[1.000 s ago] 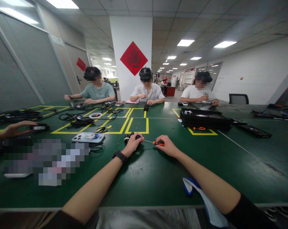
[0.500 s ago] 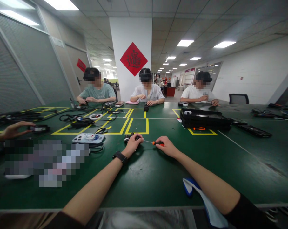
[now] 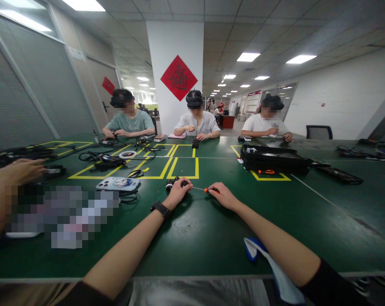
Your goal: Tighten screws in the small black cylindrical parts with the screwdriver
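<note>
My left hand (image 3: pixel 178 191), with a dark watch on the wrist, is closed on a small black device (image 3: pixel 170 185) at the middle of the green table. Its fingers cover much of the device. To the right, my right hand (image 3: pixel 222 195) grips the orange and black handle of a screwdriver (image 3: pixel 206 190). The thin metal shaft points left, and its tip reaches my left fingertips. Whether the tip touches the device is hidden by those fingers.
A phone (image 3: pixel 117 184) lies left of my hands, near cables. Black trays (image 3: pixel 275 159) and an orange screwdriver (image 3: pixel 266 172) are at the right. A blue-white strap (image 3: pixel 279 267) lies under my right forearm. Another person's hand (image 3: pixel 18 172) is at the left; three people sit opposite.
The other person's hand and forearm at the left have come further into view, over the table. My own hands and the screwdriver have hardly moved.
</note>
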### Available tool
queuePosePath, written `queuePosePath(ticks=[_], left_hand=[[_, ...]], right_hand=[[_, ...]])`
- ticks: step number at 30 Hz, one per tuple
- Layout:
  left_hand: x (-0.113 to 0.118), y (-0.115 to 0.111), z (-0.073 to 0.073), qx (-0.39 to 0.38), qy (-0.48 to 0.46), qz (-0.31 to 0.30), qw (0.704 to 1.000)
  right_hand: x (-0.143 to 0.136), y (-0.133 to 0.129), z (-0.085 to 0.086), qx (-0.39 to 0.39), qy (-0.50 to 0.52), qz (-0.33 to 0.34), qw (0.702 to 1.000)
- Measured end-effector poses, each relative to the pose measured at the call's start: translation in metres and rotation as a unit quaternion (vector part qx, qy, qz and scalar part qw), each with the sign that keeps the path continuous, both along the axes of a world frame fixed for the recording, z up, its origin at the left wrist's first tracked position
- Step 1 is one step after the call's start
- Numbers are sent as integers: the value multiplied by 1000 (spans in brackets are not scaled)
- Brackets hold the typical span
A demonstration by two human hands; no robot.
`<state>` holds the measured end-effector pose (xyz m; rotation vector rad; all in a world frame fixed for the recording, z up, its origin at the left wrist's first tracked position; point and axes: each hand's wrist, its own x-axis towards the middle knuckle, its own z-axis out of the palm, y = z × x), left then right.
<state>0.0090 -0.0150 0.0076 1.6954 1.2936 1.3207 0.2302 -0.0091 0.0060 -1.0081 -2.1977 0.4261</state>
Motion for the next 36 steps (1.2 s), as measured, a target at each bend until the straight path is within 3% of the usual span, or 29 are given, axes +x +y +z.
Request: queuePosePath(ticks=[19, 29, 36], left_hand=[[1, -3, 6, -3, -4, -1, 1000], [2, -3, 4, -30, -1, 17, 999], [1, 1, -1, -5, -13, 8, 1000]], right_hand=[[0, -1, 1, 7, 9, -8, 1000], [-2, -4, 1, 17, 20, -1, 1000], [0, -3, 2, 17, -12, 3, 1000]])
